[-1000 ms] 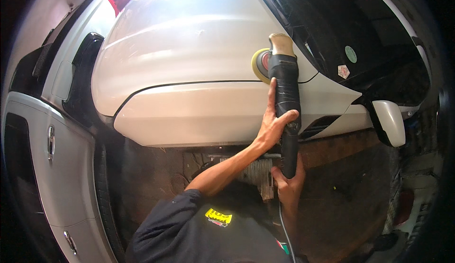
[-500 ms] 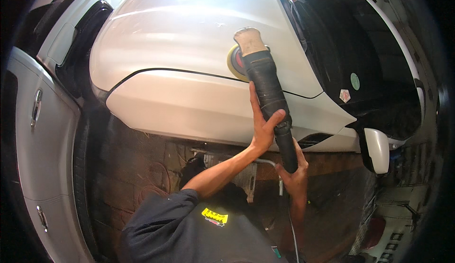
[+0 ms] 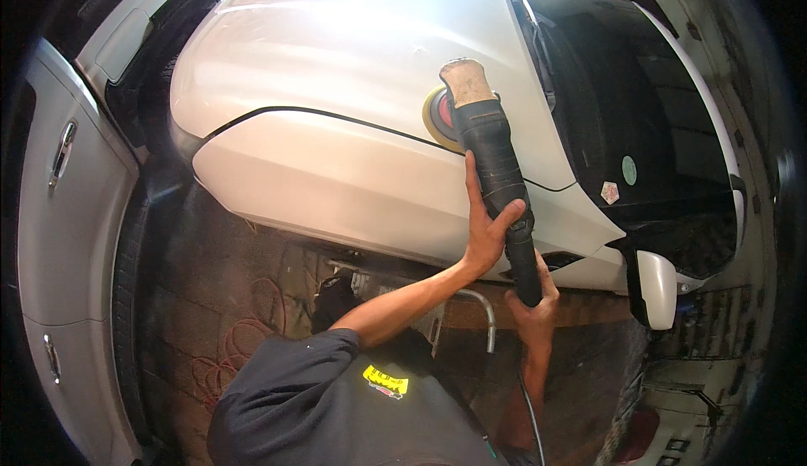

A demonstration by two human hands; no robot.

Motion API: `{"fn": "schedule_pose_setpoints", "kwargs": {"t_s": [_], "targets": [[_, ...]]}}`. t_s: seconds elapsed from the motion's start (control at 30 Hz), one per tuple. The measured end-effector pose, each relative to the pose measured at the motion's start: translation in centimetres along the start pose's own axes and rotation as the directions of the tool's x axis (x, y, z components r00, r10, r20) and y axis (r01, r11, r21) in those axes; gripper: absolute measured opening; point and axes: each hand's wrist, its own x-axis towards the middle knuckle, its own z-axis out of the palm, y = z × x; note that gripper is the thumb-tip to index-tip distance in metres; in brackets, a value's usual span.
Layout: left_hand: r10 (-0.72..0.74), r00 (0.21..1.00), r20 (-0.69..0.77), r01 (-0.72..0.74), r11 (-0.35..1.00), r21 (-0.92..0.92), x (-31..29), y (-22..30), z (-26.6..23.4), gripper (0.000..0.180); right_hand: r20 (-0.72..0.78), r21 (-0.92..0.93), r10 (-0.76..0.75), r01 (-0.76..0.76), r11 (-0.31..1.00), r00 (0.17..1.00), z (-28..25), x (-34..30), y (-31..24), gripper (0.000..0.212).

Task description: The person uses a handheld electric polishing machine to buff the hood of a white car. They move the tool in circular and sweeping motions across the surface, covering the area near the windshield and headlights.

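- The polisher [image 3: 494, 151] is over the white hood [image 3: 336, 58], its tan front end pointing away from the body and its black handle coming back toward the person
- Its round yellow pad [image 3: 434, 121] seems to lie on the hood, just beside the dark seam [image 3: 353, 121] above the fender [image 3: 336, 180]; how hard it presses, I cannot tell
- The left hand [image 3: 487, 239] is half closed around the middle of the tool, index finger stretched along the side and thumb across it, probably for carrying the weight and steering; the other fingers are mostly hidden
- The right hand [image 3: 536, 310] wraps the rear end, thumb on one side and fingers on the other, perhaps because a second hold far back stops the twisting
- The cord [image 3: 531, 420] hangs below the right hand, so it is away from the paint
- The side mirror [image 3: 657, 289] is to the right, and a red hose [image 3: 231, 352] lies on the floor at left
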Motion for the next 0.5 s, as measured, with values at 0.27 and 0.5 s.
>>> {"fn": "schedule_pose_setpoints", "kwargs": {"t_s": [0.27, 0.5], "targets": [[-0.022, 0.996, -0.092, 0.017, 0.999, -0.049, 0.9, 3.0, -1.1, 0.115, 0.084, 0.034, -0.114, 0.112, 0.993, 0.990, 1.4, 2.3, -0.5, 0.079], [0.163, 0.963, -0.215, -0.149, 0.986, 0.080, 5.1, 7.2, -6.1, 0.112, 0.217, 0.094, -0.236, 0.220, 0.971, 0.947, 6.5, 7.4, -3.6, 0.077]]}}
